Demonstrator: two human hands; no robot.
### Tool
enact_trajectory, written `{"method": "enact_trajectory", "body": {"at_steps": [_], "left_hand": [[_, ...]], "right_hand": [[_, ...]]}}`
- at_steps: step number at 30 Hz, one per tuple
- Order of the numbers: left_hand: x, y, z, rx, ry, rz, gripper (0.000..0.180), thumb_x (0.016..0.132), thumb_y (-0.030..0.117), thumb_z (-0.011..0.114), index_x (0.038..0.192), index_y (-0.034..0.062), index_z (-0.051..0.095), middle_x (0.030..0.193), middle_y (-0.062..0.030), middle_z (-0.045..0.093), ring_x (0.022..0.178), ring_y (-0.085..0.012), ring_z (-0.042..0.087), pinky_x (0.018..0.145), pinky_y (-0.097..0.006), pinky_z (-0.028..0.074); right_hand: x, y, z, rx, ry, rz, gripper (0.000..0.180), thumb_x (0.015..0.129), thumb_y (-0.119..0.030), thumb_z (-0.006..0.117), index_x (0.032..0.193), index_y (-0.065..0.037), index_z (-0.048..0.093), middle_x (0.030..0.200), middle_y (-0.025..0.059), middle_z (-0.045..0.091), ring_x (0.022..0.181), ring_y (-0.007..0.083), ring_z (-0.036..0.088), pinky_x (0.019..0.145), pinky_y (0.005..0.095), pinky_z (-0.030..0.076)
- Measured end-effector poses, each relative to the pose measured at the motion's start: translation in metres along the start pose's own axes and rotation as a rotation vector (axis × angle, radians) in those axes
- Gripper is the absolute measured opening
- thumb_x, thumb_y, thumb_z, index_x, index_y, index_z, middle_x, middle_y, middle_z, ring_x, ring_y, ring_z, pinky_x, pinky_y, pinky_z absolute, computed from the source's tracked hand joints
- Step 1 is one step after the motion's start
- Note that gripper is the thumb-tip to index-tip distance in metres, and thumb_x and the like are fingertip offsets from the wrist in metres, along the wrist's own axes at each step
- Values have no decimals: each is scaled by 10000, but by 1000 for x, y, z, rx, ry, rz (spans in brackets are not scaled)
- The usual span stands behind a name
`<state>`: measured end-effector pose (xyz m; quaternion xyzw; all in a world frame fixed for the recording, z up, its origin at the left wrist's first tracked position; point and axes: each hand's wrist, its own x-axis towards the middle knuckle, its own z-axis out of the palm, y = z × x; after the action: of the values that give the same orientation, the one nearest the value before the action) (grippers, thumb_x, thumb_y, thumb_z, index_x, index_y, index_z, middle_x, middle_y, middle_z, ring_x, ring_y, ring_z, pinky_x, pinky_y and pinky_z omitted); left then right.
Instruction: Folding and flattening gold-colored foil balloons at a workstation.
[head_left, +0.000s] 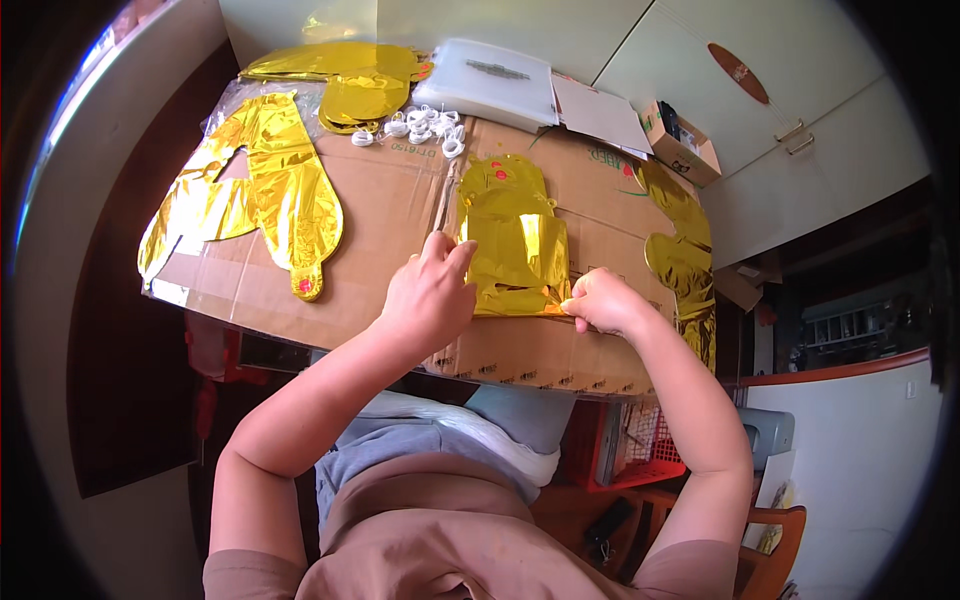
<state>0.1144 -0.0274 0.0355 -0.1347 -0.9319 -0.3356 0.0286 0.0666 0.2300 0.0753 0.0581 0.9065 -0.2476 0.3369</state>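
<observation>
In the middle of the cardboard, a deflated gold foil balloon (515, 240) lies partly folded over, its lower part doubled up into a flat rectangle. Two red spots show near its rounded far end. My right hand (605, 303) pinches the near right corner of the foil between thumb and fingers. At the left edge of the same balloon, my left hand (432, 290) is closed with bent fingers against the foil; its fingertips are partly hidden.
Another flat gold foil balloon (300, 190) lies at left, more gold foil (370, 95) at the back and a wavy piece (690, 260) at right. White string bundles (425, 125), a translucent plastic case (490, 80) and a small open box (685, 140) line the cardboard's (390, 210) far side.
</observation>
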Motion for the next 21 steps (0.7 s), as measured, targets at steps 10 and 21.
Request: {"method": "enact_trajectory", "body": {"at_steps": [10, 21], "left_hand": [[9, -20, 47, 172, 116, 578, 361, 938, 118, 597, 1283, 12, 606, 1361, -208, 555, 1370, -399, 461, 1149, -512, 371], [15, -34, 46, 178, 132, 487, 382, 917, 153, 645, 1268, 9, 599, 1325, -182, 563, 1320, -369, 498, 1154, -499, 357]], "right_hand": [[5, 6, -1, 46, -27, -30, 124, 896, -81, 674, 820, 11, 641, 665, 96, 685, 463, 107, 520, 414, 305, 383], [10, 8, -4, 37, -65, -37, 112, 887, -86, 679, 834, 7, 649, 669, 90, 697, 495, 111, 543, 448, 312, 406]]}}
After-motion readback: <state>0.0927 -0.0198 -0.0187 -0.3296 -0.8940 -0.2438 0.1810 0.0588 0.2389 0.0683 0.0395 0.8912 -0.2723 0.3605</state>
